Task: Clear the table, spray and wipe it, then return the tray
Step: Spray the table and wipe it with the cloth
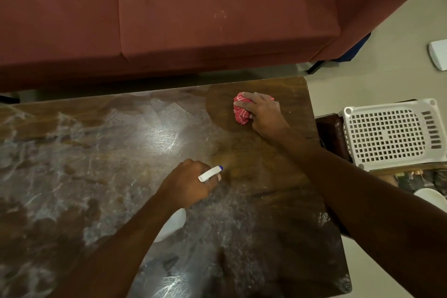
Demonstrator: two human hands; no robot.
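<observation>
The right hand (262, 113) is curled over a wadded red cloth (242, 110), pressing it to the table (145, 140) out at one o'clock. It looks soft and light, and I'd say it works best bunched under the palm like that. The left hand (188, 186) grips a white spray bottle (210, 173) by the neck near the middle; it is probably light, stiff plastic that gets slick when wet. The white slotted tray (387, 133) sits off the table at three o'clock, best lifted by its rim.
</observation>
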